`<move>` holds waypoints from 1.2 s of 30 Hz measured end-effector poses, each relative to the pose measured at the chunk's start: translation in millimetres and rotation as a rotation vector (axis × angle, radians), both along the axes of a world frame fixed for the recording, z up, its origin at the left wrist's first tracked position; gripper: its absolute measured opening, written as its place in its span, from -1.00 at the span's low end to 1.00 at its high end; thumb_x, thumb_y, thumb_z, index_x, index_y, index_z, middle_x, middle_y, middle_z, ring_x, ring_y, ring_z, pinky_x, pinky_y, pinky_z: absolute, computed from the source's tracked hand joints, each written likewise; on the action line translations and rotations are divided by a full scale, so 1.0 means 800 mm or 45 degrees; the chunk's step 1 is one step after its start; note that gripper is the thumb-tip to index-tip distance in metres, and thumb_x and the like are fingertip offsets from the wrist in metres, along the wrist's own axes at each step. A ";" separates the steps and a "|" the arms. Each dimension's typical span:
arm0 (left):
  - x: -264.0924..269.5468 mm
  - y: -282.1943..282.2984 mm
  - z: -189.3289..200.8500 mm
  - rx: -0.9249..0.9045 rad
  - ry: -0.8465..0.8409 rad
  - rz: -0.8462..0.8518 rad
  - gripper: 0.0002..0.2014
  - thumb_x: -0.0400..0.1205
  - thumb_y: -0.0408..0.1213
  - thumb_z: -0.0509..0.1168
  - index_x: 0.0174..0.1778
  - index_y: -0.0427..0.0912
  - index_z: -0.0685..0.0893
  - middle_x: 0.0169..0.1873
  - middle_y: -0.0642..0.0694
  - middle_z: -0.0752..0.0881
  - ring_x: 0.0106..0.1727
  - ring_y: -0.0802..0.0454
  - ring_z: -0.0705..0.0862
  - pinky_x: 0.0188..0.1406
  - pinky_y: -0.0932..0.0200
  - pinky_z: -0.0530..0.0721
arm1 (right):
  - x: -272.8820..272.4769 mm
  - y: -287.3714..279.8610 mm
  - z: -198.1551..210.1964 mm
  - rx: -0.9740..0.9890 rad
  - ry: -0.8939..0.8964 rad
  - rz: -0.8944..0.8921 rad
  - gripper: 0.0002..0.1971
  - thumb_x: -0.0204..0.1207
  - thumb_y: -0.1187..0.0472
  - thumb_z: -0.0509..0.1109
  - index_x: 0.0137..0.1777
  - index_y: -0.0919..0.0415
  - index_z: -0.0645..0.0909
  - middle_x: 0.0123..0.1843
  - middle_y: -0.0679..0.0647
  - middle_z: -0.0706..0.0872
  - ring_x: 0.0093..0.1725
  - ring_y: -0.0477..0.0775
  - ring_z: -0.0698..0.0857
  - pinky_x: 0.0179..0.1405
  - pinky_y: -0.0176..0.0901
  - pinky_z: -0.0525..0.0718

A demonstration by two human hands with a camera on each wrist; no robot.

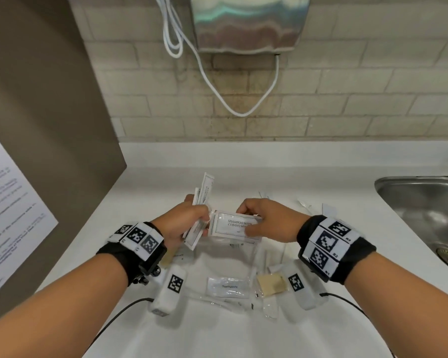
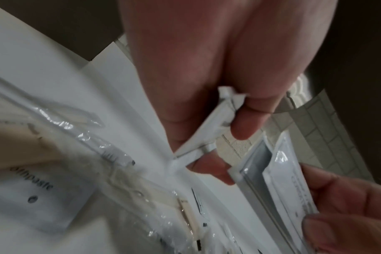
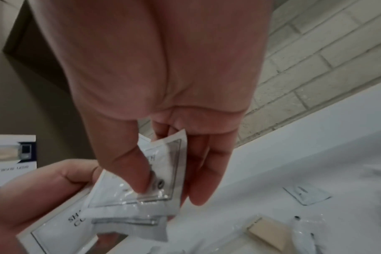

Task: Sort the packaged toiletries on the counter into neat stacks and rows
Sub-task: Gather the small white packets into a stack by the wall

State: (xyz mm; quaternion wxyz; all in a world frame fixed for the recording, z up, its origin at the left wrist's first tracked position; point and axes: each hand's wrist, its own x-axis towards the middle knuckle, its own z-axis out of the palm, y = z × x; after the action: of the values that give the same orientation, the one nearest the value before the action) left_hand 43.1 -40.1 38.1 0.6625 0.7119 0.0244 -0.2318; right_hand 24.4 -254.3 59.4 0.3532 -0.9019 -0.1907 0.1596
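My left hand (image 1: 201, 216) grips a small bundle of white sachets (image 1: 200, 202), held on edge above the white counter (image 1: 140, 202). In the left wrist view the bundle (image 2: 207, 130) shows edge-on between thumb and fingers. My right hand (image 1: 245, 221) pinches a white sachet (image 1: 230, 226) printed "Shampoo with Conditioner", its left edge against the left hand's bundle. The right wrist view shows my thumb on that sachet (image 3: 161, 165), fingers behind. Beneath the hands lie a toothpaste sachet (image 1: 228, 286), a tan bar in clear wrap (image 1: 272, 284) and clear packets (image 1: 233, 254).
A steel sink (image 1: 424, 202) is set into the counter at the right. More small packets (image 1: 326, 209) lie between it and my right hand. A hand dryer (image 1: 248, 21) with a looping white cable (image 1: 217, 86) hangs on the tiled wall. A brown partition (image 1: 49, 125) stands at the left.
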 end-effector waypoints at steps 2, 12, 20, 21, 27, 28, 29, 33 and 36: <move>0.008 0.005 0.004 -0.050 -0.008 -0.045 -0.55 0.47 -0.42 0.20 0.31 -0.15 0.43 0.18 -0.26 0.72 0.09 -0.20 0.76 -0.11 0.01 0.75 | 0.005 0.004 0.005 0.048 -0.004 -0.010 -0.79 0.46 0.35 0.44 0.04 0.10 0.58 0.07 0.09 0.76 -0.04 0.02 0.71 -0.01 -0.14 0.67; 0.018 -0.001 0.022 -0.163 0.117 -0.356 -0.69 0.65 -0.42 0.10 0.26 -0.15 0.60 0.11 -0.30 0.75 0.08 -0.31 0.74 0.00 -0.15 0.73 | 0.037 0.022 0.016 0.167 -0.072 -0.064 -0.70 0.29 0.40 0.60 -0.09 0.07 0.64 -0.08 0.02 0.72 -0.25 0.05 0.69 -0.16 -0.16 0.69; 0.036 -0.001 0.012 0.055 -0.030 -0.606 -0.69 0.60 -0.26 0.35 0.27 -0.07 0.60 0.12 -0.27 0.75 -0.06 -0.08 0.77 -0.18 0.10 0.75 | 0.054 0.038 0.014 0.272 -0.167 -0.259 -0.16 0.17 0.35 0.69 0.27 0.02 0.18 0.22 0.12 0.48 -0.18 0.00 0.59 -0.26 -0.29 0.59; 0.040 0.001 0.008 0.102 -0.057 -0.639 -0.67 0.59 -0.43 0.35 0.25 -0.09 0.59 0.12 -0.29 0.75 -0.08 -0.05 0.77 -0.17 0.10 0.75 | 0.053 0.039 0.015 0.273 -0.206 -0.211 -0.01 0.16 0.35 0.70 0.42 -0.06 0.09 0.37 0.10 0.39 0.01 0.01 0.60 -0.14 -0.34 0.60; 0.058 0.005 0.003 0.282 -0.132 -0.717 -0.43 0.39 -0.51 0.41 0.32 -0.23 0.43 0.10 -0.36 0.76 -0.06 -0.16 0.78 -0.16 0.03 0.73 | 0.058 0.049 0.002 -0.080 -0.300 0.118 -0.36 0.30 0.37 0.57 0.36 -0.04 0.50 0.22 -0.04 0.66 0.15 -0.05 0.67 0.14 -0.17 0.69; 0.063 0.006 0.001 0.374 -0.166 -0.705 -0.40 0.33 -0.44 0.46 0.30 -0.24 0.45 0.09 -0.34 0.77 -0.01 -0.22 0.79 -0.07 -0.08 0.74 | 0.060 0.050 -0.003 -0.075 -0.279 0.091 -0.52 0.32 0.36 0.56 0.22 0.02 0.59 0.08 -0.04 0.72 0.01 -0.05 0.71 0.01 -0.17 0.72; 0.069 0.007 -0.002 0.483 -0.227 -0.704 -0.41 0.28 -0.35 0.49 0.24 -0.23 0.50 0.05 -0.30 0.80 0.02 -0.25 0.79 0.01 -0.15 0.74 | 0.062 0.050 -0.008 -0.059 -0.248 0.055 -0.63 0.34 0.35 0.56 0.12 0.06 0.62 -0.04 -0.05 0.74 -0.11 -0.08 0.70 -0.12 -0.21 0.70; 0.088 0.014 -0.012 0.639 -0.491 -0.562 -0.76 0.39 -0.33 0.51 -0.08 -0.02 0.69 -0.21 0.06 0.74 -0.20 0.10 0.69 -0.17 0.26 0.62 | 0.080 0.044 -0.024 -0.044 -0.177 -0.080 -0.74 0.33 0.30 0.57 -0.04 0.06 0.62 -0.17 -0.02 0.69 -0.23 -0.05 0.61 -0.23 -0.24 0.55; 0.105 0.016 -0.022 0.474 -0.589 -0.326 -0.70 0.41 -0.37 0.55 0.03 -0.12 0.74 -0.11 -0.02 0.77 -0.15 0.15 0.69 -0.10 0.35 0.61 | 0.103 0.036 -0.028 0.047 -0.147 -0.242 -0.76 0.34 0.28 0.58 -0.07 0.09 0.62 -0.22 -0.01 0.68 -0.29 -0.06 0.60 -0.32 -0.30 0.50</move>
State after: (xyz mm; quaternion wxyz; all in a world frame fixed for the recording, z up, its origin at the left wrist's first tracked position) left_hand 127.0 -27.5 20.8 0.4745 0.8519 -0.1747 -0.1368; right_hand 107.1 -225.3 36.8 0.3718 -0.9169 -0.1274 0.0697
